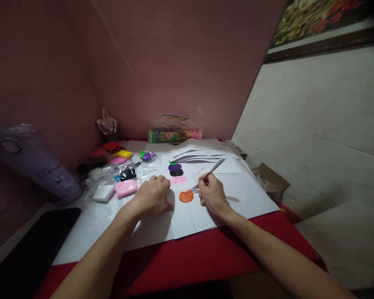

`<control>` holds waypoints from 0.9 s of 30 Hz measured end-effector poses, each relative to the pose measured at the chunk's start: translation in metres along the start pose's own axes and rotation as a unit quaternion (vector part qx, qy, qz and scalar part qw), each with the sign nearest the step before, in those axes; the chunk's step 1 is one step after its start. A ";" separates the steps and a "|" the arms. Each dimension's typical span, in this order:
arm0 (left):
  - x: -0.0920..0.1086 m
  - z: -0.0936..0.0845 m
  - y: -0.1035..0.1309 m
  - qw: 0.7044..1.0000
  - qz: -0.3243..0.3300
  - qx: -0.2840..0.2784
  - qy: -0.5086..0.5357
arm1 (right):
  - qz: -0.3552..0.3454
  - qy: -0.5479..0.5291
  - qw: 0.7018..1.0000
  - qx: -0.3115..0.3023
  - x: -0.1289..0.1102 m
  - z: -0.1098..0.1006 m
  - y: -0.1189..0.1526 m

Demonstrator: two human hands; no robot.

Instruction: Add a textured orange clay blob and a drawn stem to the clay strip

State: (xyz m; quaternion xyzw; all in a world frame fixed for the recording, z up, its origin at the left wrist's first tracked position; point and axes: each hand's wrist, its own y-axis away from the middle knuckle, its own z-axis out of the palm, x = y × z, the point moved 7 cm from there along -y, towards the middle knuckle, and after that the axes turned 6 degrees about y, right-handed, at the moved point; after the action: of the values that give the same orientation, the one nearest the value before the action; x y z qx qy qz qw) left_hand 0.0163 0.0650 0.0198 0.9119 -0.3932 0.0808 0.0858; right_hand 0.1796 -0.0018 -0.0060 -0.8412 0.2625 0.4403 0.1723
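My right hand (pixel 212 194) grips a silver fork (pixel 217 164), its handle pointing up and back. The tines touch or nearly touch the right edge of a flattened orange clay piece (pixel 186 196), which has ridges across it. My left hand (pixel 154 194) rests on the white paper (pixel 190 222) left of the orange piece, fingers bent and thumb apart, apparently holding nothing. Behind the orange clay, a pink patch (pixel 178 179), a black patch (pixel 176 172), a purple patch (pixel 175 167) and a bit of green form a column.
Bagged clay packs, including a pink one (pixel 126 188) and a white one (pixel 103 192), lie at the left. A purple tumbler (pixel 46 166) and a black object (pixel 37 245) stand nearer the left edge. Loose sheets (pixel 205 149) and a tube-shaped pack (pixel 171 136) are behind. An open carton (pixel 272 180) is at right.
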 end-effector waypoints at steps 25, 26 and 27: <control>-0.001 0.001 0.000 1.000 0.002 0.002 0.002 | -0.072 0.050 0.996 0.016 0.001 0.002 -0.007; -0.001 0.001 0.000 1.000 0.001 0.003 0.003 | -0.078 0.063 0.995 0.021 0.001 0.002 -0.008; -0.001 0.001 0.000 1.000 0.001 0.003 0.004 | -0.079 0.071 0.994 0.023 0.002 0.002 -0.009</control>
State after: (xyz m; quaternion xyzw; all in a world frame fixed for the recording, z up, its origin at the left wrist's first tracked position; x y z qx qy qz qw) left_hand 0.0161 0.0656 0.0189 0.9113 -0.3938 0.0853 0.0842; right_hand 0.1839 0.0058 -0.0084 -0.8843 0.2170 0.3578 0.2069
